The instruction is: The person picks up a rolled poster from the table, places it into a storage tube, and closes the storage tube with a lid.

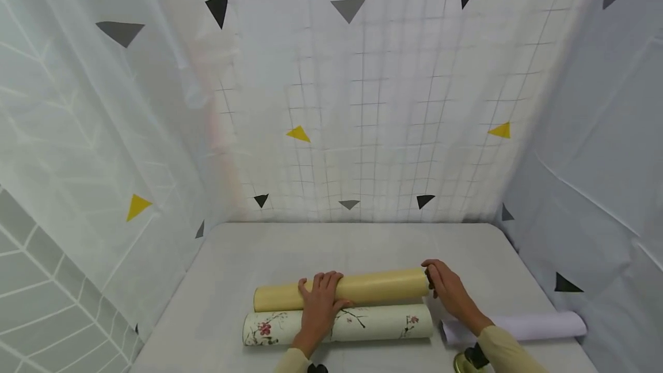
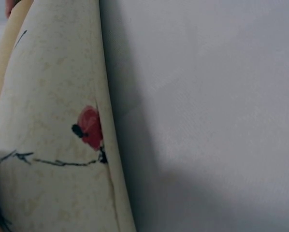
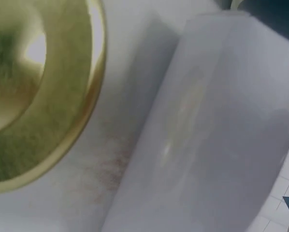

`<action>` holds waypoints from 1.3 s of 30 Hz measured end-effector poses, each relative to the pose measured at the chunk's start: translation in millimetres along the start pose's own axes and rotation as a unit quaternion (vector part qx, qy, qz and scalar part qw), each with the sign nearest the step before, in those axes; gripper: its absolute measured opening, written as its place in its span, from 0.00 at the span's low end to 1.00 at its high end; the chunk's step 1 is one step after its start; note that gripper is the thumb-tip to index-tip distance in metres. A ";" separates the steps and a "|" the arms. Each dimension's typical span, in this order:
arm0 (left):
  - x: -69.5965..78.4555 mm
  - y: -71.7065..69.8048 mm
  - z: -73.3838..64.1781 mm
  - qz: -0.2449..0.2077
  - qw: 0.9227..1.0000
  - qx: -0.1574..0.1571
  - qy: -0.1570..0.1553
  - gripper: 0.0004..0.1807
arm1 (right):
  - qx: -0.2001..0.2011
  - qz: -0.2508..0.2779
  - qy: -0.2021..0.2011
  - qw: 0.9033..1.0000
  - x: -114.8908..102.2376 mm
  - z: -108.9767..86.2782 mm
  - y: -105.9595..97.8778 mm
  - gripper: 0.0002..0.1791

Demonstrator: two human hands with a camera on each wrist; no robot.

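We've got the yellow wallpaper-type roll [image 1: 383, 285] in hand on the white table [image 1: 233, 252], behind the floral roll [image 1: 383, 324] & near-parallel to it. Narrow gap btwn them toward the R end; can't tell if they touch at the L end.

Our L hand [image 1: 320, 298] lies over the yellow roll, fingers spread on top, thumb out toward the floral one. Our R hand [image 1: 448, 286] is at the yellow roll's R end, fingers bent; can't tell if they pinch the rim or the dark bit [image 1: 430, 282] there.

Progress, as we'd judge: approx. midway. Done: all 3 rolled up, yellow & floral set side by side. Left: yellow end apparently needs finishing, both hands not yet off; the pale lilac roll [image 1: 538, 327] lies apart, out to the R, no hand on it. Floral roll's long edge shows as a seam, i.e. nothing visible fastens that stretch. Gold metal disc [image 3: 72, 92] sits just beside the lilac roll.
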State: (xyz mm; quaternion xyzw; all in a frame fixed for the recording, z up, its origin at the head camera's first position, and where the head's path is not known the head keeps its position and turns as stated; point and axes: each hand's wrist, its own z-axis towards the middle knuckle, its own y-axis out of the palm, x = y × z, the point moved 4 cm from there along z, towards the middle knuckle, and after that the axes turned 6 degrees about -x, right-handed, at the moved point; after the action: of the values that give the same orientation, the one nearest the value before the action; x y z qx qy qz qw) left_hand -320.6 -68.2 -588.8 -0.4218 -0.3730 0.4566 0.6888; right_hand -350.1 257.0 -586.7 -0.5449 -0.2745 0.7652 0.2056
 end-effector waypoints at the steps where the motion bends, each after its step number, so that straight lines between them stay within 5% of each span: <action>1: -0.1 -0.5 0.1 -0.001 1.000 0.000 -0.001 0.37 | -0.002 0.005 -0.002 1.000 -0.7 0.7 1.3 0.20; 16: 0.6 2.4 -0.8 -0.005 1.000 0.027 0.008 0.37 | -0.025 0.022 0.034 0.999 1.1 7.1 13.4 0.21; 24: 0.8 1.7 0.4 -0.018 1.000 0.019 0.004 0.37 | -0.036 -0.022 0.032 0.999 -3.0 9.5 18.4 0.22; 29: 1.1 1.2 1.2 -0.030 1.000 0.008 -0.001 0.37 | -0.057 0.063 0.071 0.994 -4.4 11.6 20.8 0.23; 39: 1.1 0.8 7.8 -0.016 1.000 0.014 -0.003 0.37 | -0.109 0.185 0.163 0.963 -8.8 23.0 21.9 0.29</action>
State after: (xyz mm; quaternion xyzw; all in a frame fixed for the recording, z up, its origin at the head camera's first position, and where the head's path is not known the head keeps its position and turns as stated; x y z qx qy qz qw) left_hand -327.5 -65.1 -586.6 -0.4047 -0.3749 0.4522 0.7009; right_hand -369.4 230.3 -588.6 -0.7223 -0.2133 0.6565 0.0421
